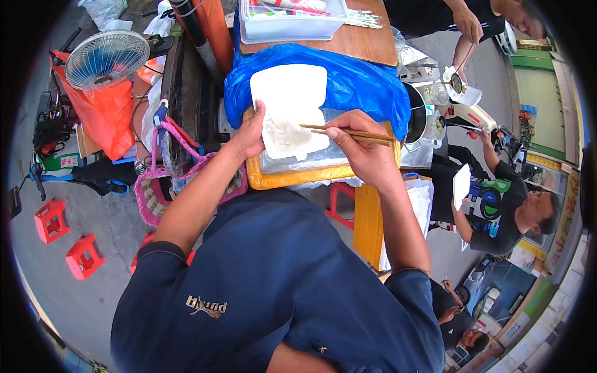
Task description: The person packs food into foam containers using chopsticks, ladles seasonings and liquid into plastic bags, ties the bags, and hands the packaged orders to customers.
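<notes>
My left hand (pixel 251 132) grips the left edge of a white foam takeout box (pixel 289 84), whose lid is folded back. Pale whitish food (pixel 287 133) lies in the box's lower half; its kind is hard to make out. In my right hand (pixel 365 144) is a pair of wooden chopsticks (pixel 367 135), their tips reaching into the box over the food. Beneath the box is a container with a yellow-taped rim (pixel 273 180) and a clear plastic cover. Blue plastic sheeting (pixel 367 93) bunches up behind it.
A clear plastic bin (pixel 292 30) stands on the wooden board (pixel 373 50) ahead. To the left are a fan (pixel 106 59), a pink woven basket (pixel 149 198) and red stools (pixel 86 256). A dark pot (pixel 415 112) and several people are on the right, one holding a white box (pixel 461 186).
</notes>
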`<state>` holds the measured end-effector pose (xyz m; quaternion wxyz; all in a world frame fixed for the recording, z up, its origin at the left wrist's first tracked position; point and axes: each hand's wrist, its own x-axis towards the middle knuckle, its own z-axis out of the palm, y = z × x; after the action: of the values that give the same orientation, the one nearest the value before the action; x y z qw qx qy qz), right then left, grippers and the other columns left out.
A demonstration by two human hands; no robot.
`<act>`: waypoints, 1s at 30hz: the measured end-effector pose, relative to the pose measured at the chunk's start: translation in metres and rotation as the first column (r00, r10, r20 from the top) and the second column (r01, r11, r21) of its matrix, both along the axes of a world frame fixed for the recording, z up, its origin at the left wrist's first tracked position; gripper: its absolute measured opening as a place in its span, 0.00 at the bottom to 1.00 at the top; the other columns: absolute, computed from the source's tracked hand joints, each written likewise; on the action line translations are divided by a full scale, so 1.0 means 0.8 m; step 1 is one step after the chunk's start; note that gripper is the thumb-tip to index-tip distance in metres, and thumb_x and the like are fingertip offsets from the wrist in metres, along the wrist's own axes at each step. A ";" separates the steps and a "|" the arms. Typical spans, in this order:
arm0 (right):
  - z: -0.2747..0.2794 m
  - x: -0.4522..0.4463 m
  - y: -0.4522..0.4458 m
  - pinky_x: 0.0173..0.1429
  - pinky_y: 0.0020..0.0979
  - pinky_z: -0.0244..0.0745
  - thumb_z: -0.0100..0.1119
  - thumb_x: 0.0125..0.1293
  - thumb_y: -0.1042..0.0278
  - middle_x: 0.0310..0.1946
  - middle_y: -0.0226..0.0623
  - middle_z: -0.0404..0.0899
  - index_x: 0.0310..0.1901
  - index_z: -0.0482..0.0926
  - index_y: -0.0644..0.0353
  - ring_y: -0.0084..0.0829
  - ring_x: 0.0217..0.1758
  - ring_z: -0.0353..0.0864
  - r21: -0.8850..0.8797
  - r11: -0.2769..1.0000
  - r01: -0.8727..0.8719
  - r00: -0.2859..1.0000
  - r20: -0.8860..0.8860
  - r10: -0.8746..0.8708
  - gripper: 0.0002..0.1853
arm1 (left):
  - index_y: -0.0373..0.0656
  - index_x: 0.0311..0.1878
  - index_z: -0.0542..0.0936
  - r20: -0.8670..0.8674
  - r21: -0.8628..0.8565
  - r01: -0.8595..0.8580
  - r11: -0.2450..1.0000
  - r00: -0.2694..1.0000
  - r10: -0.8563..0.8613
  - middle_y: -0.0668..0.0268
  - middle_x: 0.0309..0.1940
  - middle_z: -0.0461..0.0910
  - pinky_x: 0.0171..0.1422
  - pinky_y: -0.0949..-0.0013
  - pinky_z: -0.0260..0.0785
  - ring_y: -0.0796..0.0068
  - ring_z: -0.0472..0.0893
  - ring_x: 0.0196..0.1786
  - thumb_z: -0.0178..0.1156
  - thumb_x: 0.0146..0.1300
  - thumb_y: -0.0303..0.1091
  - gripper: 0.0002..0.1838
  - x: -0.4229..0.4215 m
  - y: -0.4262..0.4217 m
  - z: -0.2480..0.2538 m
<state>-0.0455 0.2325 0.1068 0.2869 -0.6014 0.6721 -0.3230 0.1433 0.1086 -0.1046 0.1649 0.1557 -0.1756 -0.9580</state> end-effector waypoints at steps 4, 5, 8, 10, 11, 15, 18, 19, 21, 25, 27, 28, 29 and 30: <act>-0.013 -0.043 0.028 0.51 0.28 0.83 0.62 0.74 0.65 0.41 0.39 0.86 0.46 0.82 0.64 0.32 0.47 0.88 0.108 0.947 0.302 0.827 0.464 -0.317 0.10 | 0.38 0.78 0.57 0.038 -0.025 -0.052 0.998 0.998 0.053 0.53 0.73 0.67 0.76 0.54 0.65 0.57 0.70 0.73 0.48 0.66 0.72 0.51 0.011 0.000 -0.003; -0.020 -0.059 0.037 0.52 0.29 0.84 0.60 0.75 0.64 0.42 0.41 0.86 0.46 0.81 0.64 0.36 0.49 0.89 0.125 0.914 0.385 0.741 0.549 -0.387 0.10 | 0.37 0.78 0.57 0.051 -0.053 -0.045 0.998 0.998 0.048 0.53 0.73 0.67 0.76 0.53 0.65 0.57 0.70 0.73 0.51 0.64 0.73 0.53 0.015 -0.003 0.000; -0.080 -0.119 0.053 0.50 0.31 0.85 0.58 0.76 0.64 0.43 0.42 0.85 0.46 0.79 0.64 0.38 0.49 0.88 0.246 0.826 0.508 0.577 0.615 -0.538 0.10 | 0.37 0.78 0.57 0.143 -0.096 -0.094 0.991 0.984 0.107 0.52 0.73 0.68 0.75 0.53 0.66 0.57 0.70 0.73 0.55 0.59 0.75 0.57 0.035 -0.005 0.011; -0.168 -0.151 0.049 0.49 0.31 0.84 0.59 0.75 0.64 0.43 0.41 0.84 0.46 0.78 0.63 0.36 0.48 0.88 0.382 0.776 0.503 0.472 0.630 -0.616 0.10 | 0.37 0.77 0.57 0.180 -0.110 -0.118 0.987 0.974 0.136 0.52 0.73 0.68 0.75 0.53 0.66 0.57 0.70 0.73 0.56 0.58 0.75 0.58 0.053 -0.004 0.011; -0.217 -0.164 0.044 0.48 0.30 0.84 0.60 0.75 0.64 0.42 0.39 0.83 0.46 0.77 0.61 0.34 0.47 0.87 0.503 0.716 0.483 0.370 0.624 -0.688 0.10 | 0.36 0.77 0.57 0.204 -0.128 -0.140 0.982 0.965 0.165 0.52 0.73 0.68 0.75 0.52 0.67 0.57 0.70 0.74 0.56 0.58 0.75 0.58 0.061 -0.003 0.012; -0.392 -0.172 -0.003 0.45 0.29 0.85 0.61 0.74 0.64 0.37 0.31 0.80 0.44 0.78 0.57 0.29 0.39 0.83 0.651 0.521 0.552 0.253 0.465 -0.849 0.07 | 0.38 0.78 0.56 0.261 -0.122 -0.207 0.971 0.937 0.232 0.54 0.73 0.68 0.75 0.52 0.67 0.58 0.70 0.74 0.59 0.56 0.75 0.59 0.090 0.011 0.010; -0.476 -0.163 -0.041 0.42 0.29 0.84 0.60 0.74 0.65 0.38 0.31 0.81 0.44 0.79 0.56 0.29 0.40 0.83 0.707 0.467 0.531 0.167 0.454 -0.875 0.05 | 0.38 0.78 0.55 0.255 -0.108 -0.265 0.958 0.924 0.284 0.54 0.74 0.66 0.75 0.51 0.66 0.58 0.69 0.74 0.59 0.56 0.74 0.59 0.102 0.033 0.027; -0.474 -0.153 -0.050 0.42 0.29 0.84 0.60 0.74 0.65 0.38 0.31 0.81 0.44 0.79 0.56 0.29 0.40 0.83 0.711 0.478 0.515 0.176 0.458 -0.871 0.05 | 0.39 0.78 0.55 0.239 -0.098 -0.293 0.951 0.921 0.309 0.54 0.74 0.66 0.75 0.51 0.66 0.57 0.69 0.74 0.59 0.56 0.74 0.58 0.105 0.040 0.033; -0.457 -0.134 -0.061 0.40 0.31 0.82 0.61 0.74 0.65 0.38 0.32 0.82 0.42 0.80 0.55 0.29 0.39 0.83 0.742 0.570 0.353 0.322 0.475 -0.819 0.05 | 0.39 0.78 0.54 0.268 -0.103 -0.328 0.939 0.900 0.344 0.55 0.74 0.65 0.76 0.51 0.65 0.57 0.69 0.75 0.60 0.56 0.73 0.58 0.116 0.056 0.032; -0.456 -0.142 -0.074 0.42 0.35 0.84 0.61 0.73 0.64 0.40 0.32 0.82 0.42 0.80 0.54 0.29 0.41 0.83 0.691 0.628 0.357 0.411 0.488 -0.770 0.05 | 0.37 0.78 0.55 0.273 -0.178 -0.443 0.879 0.836 0.476 0.54 0.74 0.65 0.75 0.50 0.67 0.57 0.70 0.73 0.54 0.60 0.74 0.56 0.127 0.085 0.034; -0.474 -0.137 -0.075 0.48 0.41 0.86 0.62 0.73 0.65 0.41 0.33 0.82 0.41 0.79 0.55 0.31 0.43 0.83 0.726 0.560 0.400 0.359 0.437 -0.824 0.05 | 0.37 0.78 0.55 0.275 -0.169 -0.481 0.860 0.815 0.510 0.54 0.74 0.65 0.75 0.50 0.67 0.56 0.70 0.74 0.55 0.61 0.73 0.56 0.127 0.099 0.039; -0.494 -0.135 -0.082 0.48 0.41 0.86 0.62 0.73 0.65 0.41 0.33 0.82 0.41 0.79 0.55 0.31 0.43 0.83 0.724 0.570 0.388 0.371 0.443 -0.816 0.05 | 0.37 0.78 0.55 0.275 -0.176 -0.495 0.851 0.806 0.525 0.54 0.74 0.65 0.75 0.50 0.67 0.56 0.70 0.74 0.55 0.61 0.73 0.56 0.126 0.104 0.040; -0.519 -0.132 -0.091 0.49 0.41 0.87 0.62 0.72 0.66 0.41 0.34 0.82 0.41 0.79 0.56 0.32 0.44 0.82 0.763 0.551 0.337 0.308 0.464 -0.831 0.05 | 0.37 0.78 0.55 0.273 -0.182 -0.507 0.842 0.797 0.539 0.54 0.74 0.66 0.75 0.50 0.67 0.56 0.70 0.73 0.55 0.60 0.73 0.56 0.125 0.109 0.042; -0.532 -0.128 -0.094 0.50 0.42 0.88 0.62 0.72 0.68 0.41 0.35 0.81 0.41 0.79 0.58 0.33 0.45 0.82 0.801 0.529 0.281 0.243 0.473 -0.847 0.04 | 0.37 0.78 0.55 0.274 -0.185 -0.519 0.834 0.788 0.551 0.54 0.74 0.66 0.75 0.50 0.67 0.56 0.70 0.73 0.55 0.60 0.73 0.56 0.125 0.116 0.045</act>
<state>-0.1477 0.1574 -0.3191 0.5848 0.0589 0.6810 -0.4367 0.2430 0.2015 -0.0689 0.4069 0.3417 -0.1961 -0.8241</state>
